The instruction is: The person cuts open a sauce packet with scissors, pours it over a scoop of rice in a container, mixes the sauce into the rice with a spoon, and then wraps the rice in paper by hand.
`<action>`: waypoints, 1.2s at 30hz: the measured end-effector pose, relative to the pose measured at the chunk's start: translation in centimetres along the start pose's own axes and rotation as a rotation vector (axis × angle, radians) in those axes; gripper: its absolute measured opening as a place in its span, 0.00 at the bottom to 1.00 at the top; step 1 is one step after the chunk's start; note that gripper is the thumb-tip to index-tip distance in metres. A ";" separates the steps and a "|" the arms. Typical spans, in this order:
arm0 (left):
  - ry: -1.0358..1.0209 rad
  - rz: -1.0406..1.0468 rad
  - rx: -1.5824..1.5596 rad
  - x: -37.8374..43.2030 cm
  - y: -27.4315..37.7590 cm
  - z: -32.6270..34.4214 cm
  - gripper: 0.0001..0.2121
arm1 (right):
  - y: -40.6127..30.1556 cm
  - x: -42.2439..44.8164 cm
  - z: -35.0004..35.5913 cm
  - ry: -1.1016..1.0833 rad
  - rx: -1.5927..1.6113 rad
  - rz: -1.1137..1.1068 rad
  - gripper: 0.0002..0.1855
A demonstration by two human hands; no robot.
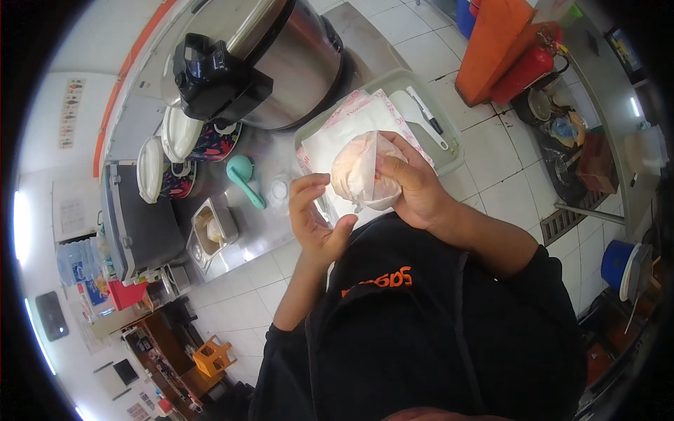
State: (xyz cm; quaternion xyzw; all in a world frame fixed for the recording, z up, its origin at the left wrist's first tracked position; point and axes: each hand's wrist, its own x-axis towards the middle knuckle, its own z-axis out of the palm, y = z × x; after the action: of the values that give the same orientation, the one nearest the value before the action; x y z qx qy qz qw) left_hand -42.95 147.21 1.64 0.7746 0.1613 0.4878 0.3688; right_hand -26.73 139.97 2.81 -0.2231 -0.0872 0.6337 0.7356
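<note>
My right hand (pixel 416 181) grips a round, bun-like food item wrapped in thin pale paper (pixel 363 171), thumb on its near face. Beside the bundle's other edge is my left hand (pixel 318 216), its fingers and thumb spread and holding nothing. Below the bundle, sheets of white paper with pink print (pixel 329 142) lie on a grey-green plastic tray (pixel 458 150). A white plastic spatula (pixel 421 118) and a black-and-white marker (pixel 425 108) rest at the tray's right side.
A large stainless steel cooker (pixel 295 63) stands behind the tray. To the left are lidded patterned pots (pixel 181 134), a turquoise scoop (pixel 245 179), a steel container holding food (pixel 216 226) and a dark grey box (pixel 142 216). A red fire extinguisher (pixel 526 73) stands beyond the tiled floor.
</note>
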 end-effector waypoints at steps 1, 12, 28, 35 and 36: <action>-0.060 -0.014 0.001 0.0 0.0 -0.1 0.23 | 0.0 0.0 0.0 0.000 -0.001 0.001 0.25; -0.082 0.247 0.281 1.5 1.1 0.1 0.14 | 1.3 -0.8 -0.4 -0.135 0.000 -0.091 0.31; 0.131 -1.083 -0.897 0.5 3.9 2.5 0.41 | 2.9 -0.6 -1.4 -0.110 -0.682 -0.352 0.38; 0.157 -1.201 -1.044 -3.0 0.9 0.4 0.38 | 3.4 -1.1 -1.6 -0.115 -1.394 -0.388 0.43; 0.184 -1.204 -1.026 -3.7 0.6 0.2 0.37 | 3.4 -1.0 -1.9 -0.205 -1.504 -0.444 0.39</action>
State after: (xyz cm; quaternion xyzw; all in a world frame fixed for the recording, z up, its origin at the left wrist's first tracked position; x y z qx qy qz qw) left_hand -44.54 144.46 -0.28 0.2445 0.3371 0.2800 0.8650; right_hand -29.20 138.94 -0.20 -0.5784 -0.6019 0.2604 0.4851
